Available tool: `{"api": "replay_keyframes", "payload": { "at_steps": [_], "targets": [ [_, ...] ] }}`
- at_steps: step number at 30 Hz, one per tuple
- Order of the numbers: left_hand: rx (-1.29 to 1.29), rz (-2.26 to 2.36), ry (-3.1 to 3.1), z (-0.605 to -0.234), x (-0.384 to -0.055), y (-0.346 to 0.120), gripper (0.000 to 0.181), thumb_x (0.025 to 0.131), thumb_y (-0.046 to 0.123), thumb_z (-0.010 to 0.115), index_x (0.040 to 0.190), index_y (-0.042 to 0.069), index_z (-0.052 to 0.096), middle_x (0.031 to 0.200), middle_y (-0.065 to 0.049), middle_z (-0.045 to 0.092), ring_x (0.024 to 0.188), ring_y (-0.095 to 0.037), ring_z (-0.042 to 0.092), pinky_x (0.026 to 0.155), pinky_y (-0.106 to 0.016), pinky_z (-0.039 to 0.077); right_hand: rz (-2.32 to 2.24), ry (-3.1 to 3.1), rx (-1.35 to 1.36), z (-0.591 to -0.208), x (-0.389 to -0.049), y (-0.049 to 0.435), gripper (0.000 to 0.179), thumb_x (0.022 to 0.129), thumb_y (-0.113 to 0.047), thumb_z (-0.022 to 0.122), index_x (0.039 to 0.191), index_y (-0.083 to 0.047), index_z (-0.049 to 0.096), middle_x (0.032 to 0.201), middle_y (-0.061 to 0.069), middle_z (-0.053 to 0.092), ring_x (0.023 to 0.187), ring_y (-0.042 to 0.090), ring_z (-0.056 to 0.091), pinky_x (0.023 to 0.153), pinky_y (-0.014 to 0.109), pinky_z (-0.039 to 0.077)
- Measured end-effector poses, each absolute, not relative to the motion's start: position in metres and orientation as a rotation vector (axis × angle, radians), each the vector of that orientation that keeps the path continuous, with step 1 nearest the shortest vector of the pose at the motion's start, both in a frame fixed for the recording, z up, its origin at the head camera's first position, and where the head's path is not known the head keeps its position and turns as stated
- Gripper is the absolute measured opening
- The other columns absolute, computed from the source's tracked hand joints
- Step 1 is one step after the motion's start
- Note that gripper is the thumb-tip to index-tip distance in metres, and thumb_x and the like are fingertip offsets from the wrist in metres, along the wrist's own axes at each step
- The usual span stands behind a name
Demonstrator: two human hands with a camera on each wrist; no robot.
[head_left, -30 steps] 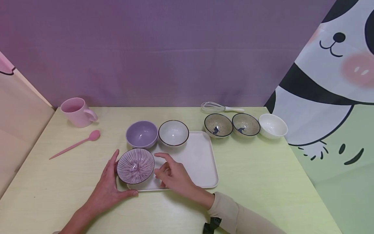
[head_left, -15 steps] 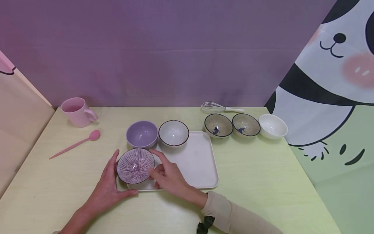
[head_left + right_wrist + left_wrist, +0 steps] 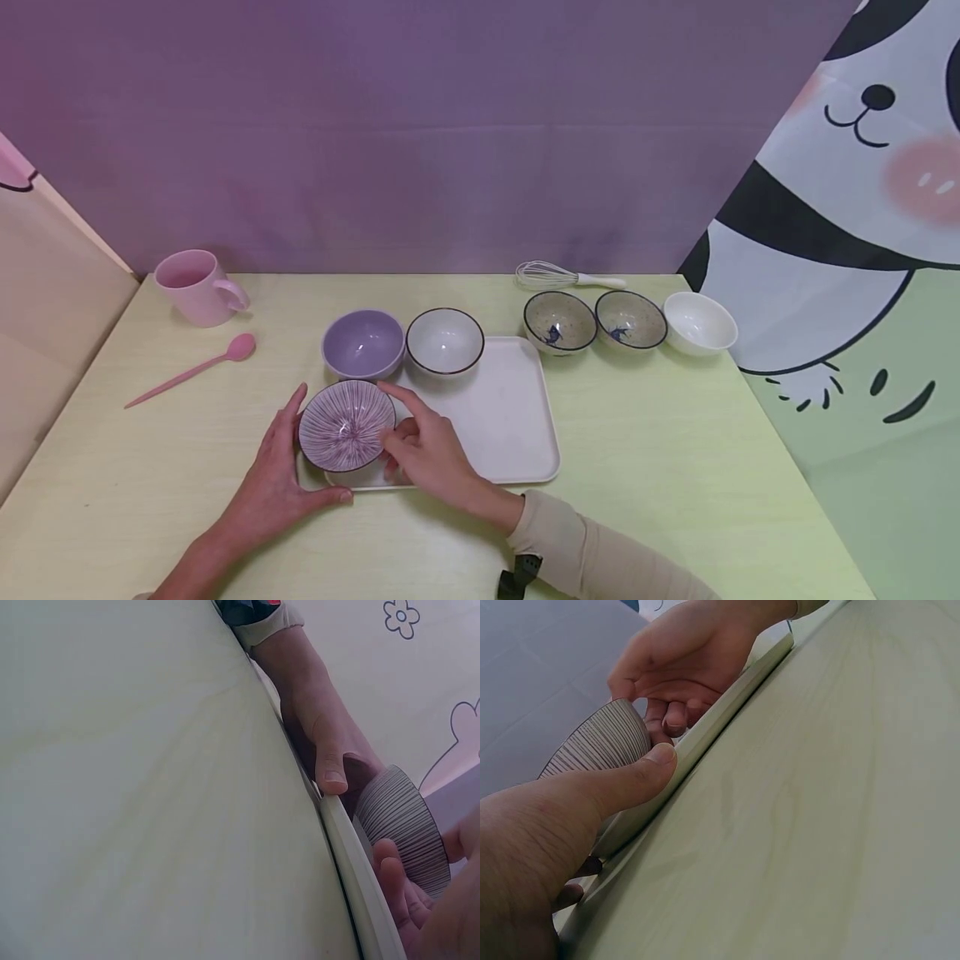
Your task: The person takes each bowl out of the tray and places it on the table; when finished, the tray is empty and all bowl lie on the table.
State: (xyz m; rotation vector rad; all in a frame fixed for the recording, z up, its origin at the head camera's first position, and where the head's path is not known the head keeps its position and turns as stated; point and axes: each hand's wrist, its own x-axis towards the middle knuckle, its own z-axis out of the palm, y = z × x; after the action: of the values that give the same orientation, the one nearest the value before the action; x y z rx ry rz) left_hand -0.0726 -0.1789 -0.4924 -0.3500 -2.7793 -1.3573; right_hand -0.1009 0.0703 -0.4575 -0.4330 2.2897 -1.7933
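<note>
A bowl [image 3: 347, 426] with purple radiating lines sits at the front left corner of a white tray [image 3: 510, 417]. My right hand [image 3: 431, 454] pinches its right side: the thumb laps over the rim and the index finger reaches the far rim. In the right wrist view, other fingers [image 3: 390, 870] lie beside the striped outer wall. My left hand [image 3: 273, 471] spans the bowl's left side, its fingers stretched up along it and its thumb [image 3: 645, 780] at the tray's front edge. Behind stand a purple bowl [image 3: 363, 344] and a white bowl with a dark rim [image 3: 446, 342].
At the right stand two speckled bowls [image 3: 560, 321] and a plain white bowl [image 3: 701, 323], with a whisk [image 3: 570, 276] behind them. A pink mug [image 3: 198, 287] and a pink spoon [image 3: 195, 369] are at the left. A purple backdrop [image 3: 450, 142] closes off the back.
My right hand has moved left to the striped bowl, and its thumb and index finger have come onto the rim. My left hand and the other things stay put.
</note>
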Motion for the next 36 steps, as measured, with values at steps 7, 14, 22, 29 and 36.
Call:
{"api": "replay_keyframes", "payload": {
  "at_steps": [7,14,22,29,36],
  "targets": [
    [-0.356,-1.356,-2.787,-0.492,-0.073,-0.179,0.157,0.064,0.039,0.110,0.180,0.021,0.005,0.167,-0.034,0.045,0.164,-0.056,0.019,0.131,-0.079,0.018,-1.887,2.235,-0.373,-0.456,-0.102,0.069,0.065,0.100,0.005,0.063,0.159,-0.022,0.062,0.075,0.015,0.076,0.059,0.018,0.073,0.057,0.027,0.065],
    [-0.467,-1.298,-2.706,-0.498,-0.075,-0.180,0.150,0.064,0.038,0.110,0.178,0.014,0.015,0.163,-0.027,0.054,0.159,-0.052,0.035,0.141,-0.035,0.004,-1.954,2.192,-0.362,-0.454,-0.102,0.077,0.067,0.096,0.009,0.059,0.158,-0.017,0.063,0.073,0.019,0.075,0.059,0.033,0.076,0.056,0.035,0.068],
    [-0.524,-1.217,-2.724,-0.498,-0.075,-0.181,0.119,0.070,0.040,0.106,0.165,0.004,0.045,0.165,-0.024,0.052,0.157,-0.050,0.040,0.142,-0.043,0.004,-1.975,2.224,-0.341,-0.452,-0.102,0.091,0.067,0.095,0.012,0.056,0.157,-0.013,0.063,0.075,0.021,0.076,0.058,0.027,0.074,0.055,0.040,0.069],
    [-0.641,-1.122,-2.678,-0.501,-0.077,-0.181,0.096,0.074,0.045,0.102,0.152,0.006,0.062,0.160,-0.020,0.060,0.155,-0.049,0.043,0.141,-0.035,0.000,-1.998,2.233,-0.326,-0.452,-0.102,0.106,0.066,0.096,0.011,0.054,0.158,-0.013,0.063,0.076,0.021,0.075,0.057,0.019,0.073,0.055,0.041,0.069],
    [-0.682,-1.066,-2.637,-0.505,-0.077,-0.182,0.069,0.089,0.034,0.092,0.148,0.012,0.067,0.160,-0.019,0.059,0.154,-0.049,0.044,0.140,-0.034,0.001,-2.038,2.256,-0.315,-0.450,-0.099,0.119,0.068,0.095,0.012,0.054,0.156,-0.014,0.065,0.072,0.019,0.074,0.054,0.014,0.070,0.052,0.035,0.067]
  ]
}}
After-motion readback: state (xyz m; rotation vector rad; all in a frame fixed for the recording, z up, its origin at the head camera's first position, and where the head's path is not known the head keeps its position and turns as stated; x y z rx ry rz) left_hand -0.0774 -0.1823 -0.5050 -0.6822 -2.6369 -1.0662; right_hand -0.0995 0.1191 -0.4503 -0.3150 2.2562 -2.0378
